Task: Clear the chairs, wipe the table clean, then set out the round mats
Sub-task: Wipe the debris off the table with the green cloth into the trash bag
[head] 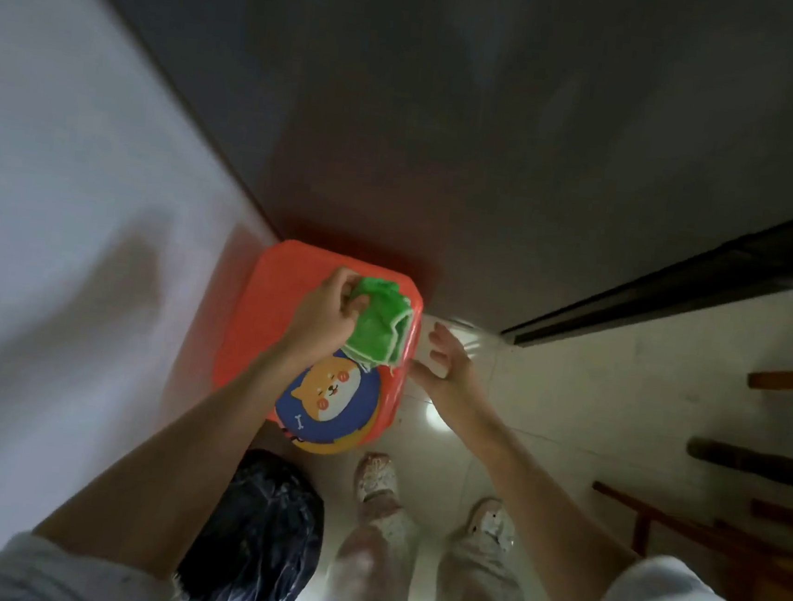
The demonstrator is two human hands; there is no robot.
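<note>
A red plastic stool stands on the floor against the wall corner. On its seat lie round mats, the top one blue with a cartoon dog, an orange-yellow edge showing beneath it. My left hand grips a folded green cloth just above the stool's far right corner. To the right of the stool, my right hand hovers with fingers spread and holds nothing.
A bin lined with a black bag stands at my left foot. A white wall is on the left and a dark panel ahead. Wooden furniture stands at the right. Pale floor tiles lie between.
</note>
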